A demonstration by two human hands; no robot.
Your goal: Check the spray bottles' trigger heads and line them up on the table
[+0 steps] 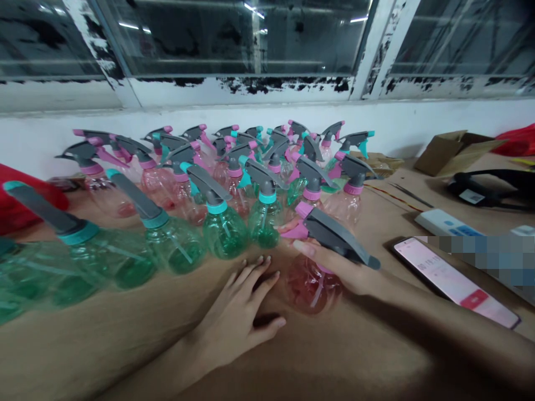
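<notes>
My right hand (330, 256) is closed around the neck of a pink spray bottle (311, 289) with a grey and pink trigger head. The bottle stands on the brown table, its nozzle pointing up and to the left. My left hand (246, 303) lies flat on the tabletop to the left of that bottle, fingers stretched and apart, holding nothing. Just beyond my left fingertips is a green spray bottle (225, 231) with a turquoise collar. Another green spray bottle (266, 223) stands between it and the pink one.
Several pink and green spray bottles (156, 181) fill the back, with a green row along the left. To the right lie a phone (455, 281), a white box (449, 223), a black strap-like item (472, 192) and an open cardboard box (447, 153). Red bags (25, 200) flank the table.
</notes>
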